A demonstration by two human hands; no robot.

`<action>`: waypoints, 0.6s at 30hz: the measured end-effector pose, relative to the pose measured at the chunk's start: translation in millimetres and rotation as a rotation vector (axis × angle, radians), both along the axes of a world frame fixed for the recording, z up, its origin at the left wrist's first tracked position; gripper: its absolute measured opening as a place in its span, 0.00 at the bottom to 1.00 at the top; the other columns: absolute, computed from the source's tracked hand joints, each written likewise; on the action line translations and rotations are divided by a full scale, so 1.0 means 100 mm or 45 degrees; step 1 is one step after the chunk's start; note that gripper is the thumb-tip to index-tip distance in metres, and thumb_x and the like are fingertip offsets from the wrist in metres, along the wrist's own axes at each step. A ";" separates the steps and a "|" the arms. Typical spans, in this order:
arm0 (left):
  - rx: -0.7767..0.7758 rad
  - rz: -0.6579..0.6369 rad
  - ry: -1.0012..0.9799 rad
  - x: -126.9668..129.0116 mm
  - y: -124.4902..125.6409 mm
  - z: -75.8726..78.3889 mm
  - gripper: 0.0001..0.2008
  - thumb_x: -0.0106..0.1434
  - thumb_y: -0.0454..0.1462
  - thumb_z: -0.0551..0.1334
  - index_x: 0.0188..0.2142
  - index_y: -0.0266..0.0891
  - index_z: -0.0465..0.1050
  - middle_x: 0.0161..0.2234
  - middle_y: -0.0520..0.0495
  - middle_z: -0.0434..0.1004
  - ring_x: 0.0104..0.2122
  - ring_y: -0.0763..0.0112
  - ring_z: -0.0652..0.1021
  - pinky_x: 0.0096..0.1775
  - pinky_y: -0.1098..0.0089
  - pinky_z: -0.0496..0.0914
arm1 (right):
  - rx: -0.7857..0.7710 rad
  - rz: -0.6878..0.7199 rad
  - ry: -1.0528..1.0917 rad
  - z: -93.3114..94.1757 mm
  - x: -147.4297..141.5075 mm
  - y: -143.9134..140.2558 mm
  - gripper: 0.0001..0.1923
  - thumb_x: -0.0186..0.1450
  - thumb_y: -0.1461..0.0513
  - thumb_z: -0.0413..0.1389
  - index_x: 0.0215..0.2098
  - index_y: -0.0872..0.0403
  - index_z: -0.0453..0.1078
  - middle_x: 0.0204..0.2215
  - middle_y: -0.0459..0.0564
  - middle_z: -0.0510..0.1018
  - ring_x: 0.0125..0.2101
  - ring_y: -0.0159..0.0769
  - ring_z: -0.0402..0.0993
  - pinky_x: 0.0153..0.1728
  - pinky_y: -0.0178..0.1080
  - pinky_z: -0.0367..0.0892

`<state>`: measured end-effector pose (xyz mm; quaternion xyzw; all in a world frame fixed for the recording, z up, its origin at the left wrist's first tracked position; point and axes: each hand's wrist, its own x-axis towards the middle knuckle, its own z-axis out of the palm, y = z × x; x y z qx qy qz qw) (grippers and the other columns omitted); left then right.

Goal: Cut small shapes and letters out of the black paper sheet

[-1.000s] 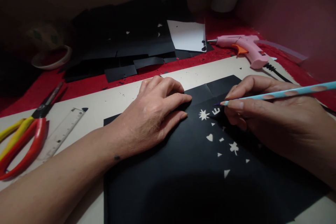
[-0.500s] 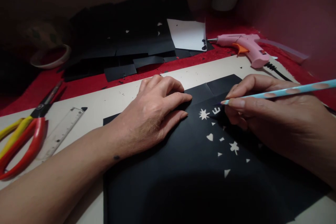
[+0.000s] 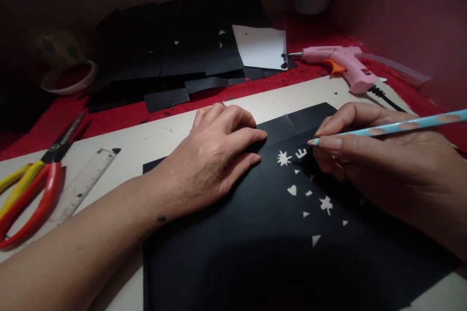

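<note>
1. I took the beige board (image 3: 153,143) as my landmark.
2. On its left end lay red-and-yellow scissors (image 3: 32,199), with a clear ruler (image 3: 85,184) just beside them.
3. Beyond its far edge, black paper scraps (image 3: 171,65) were piled on the red cloth (image 3: 109,116).
4. A white sheet (image 3: 260,48) lay against that pile.
5. A pink glue gun (image 3: 341,68) rested past the board's far right corner.
6. A bowl (image 3: 67,77) sat beyond its far left.

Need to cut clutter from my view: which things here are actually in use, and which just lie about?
In use: left hand flat on the black sheet; right hand holding the blue tool, tip by the cut-out shapes.

Lying about: scissors, ruler, glue gun, black scraps, white paper.
</note>
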<state>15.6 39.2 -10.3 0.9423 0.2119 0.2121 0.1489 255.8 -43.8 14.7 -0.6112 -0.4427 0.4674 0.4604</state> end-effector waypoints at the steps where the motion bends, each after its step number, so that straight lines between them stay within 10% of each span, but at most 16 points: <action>1: -0.004 -0.001 0.002 0.00 0.00 0.00 0.16 0.75 0.38 0.61 0.55 0.32 0.81 0.50 0.35 0.77 0.48 0.54 0.73 0.55 0.49 0.66 | -0.002 -0.001 -0.002 0.00 0.00 0.00 0.10 0.54 0.55 0.72 0.23 0.48 0.77 0.17 0.44 0.77 0.18 0.29 0.70 0.18 0.32 0.61; 18: 0.010 0.003 0.002 0.01 -0.01 0.00 0.16 0.75 0.38 0.61 0.56 0.32 0.80 0.50 0.36 0.77 0.48 0.56 0.73 0.55 0.50 0.67 | 0.047 -0.003 0.013 -0.03 0.01 -0.01 0.10 0.55 0.56 0.71 0.22 0.48 0.77 0.16 0.44 0.75 0.17 0.28 0.68 0.15 0.31 0.58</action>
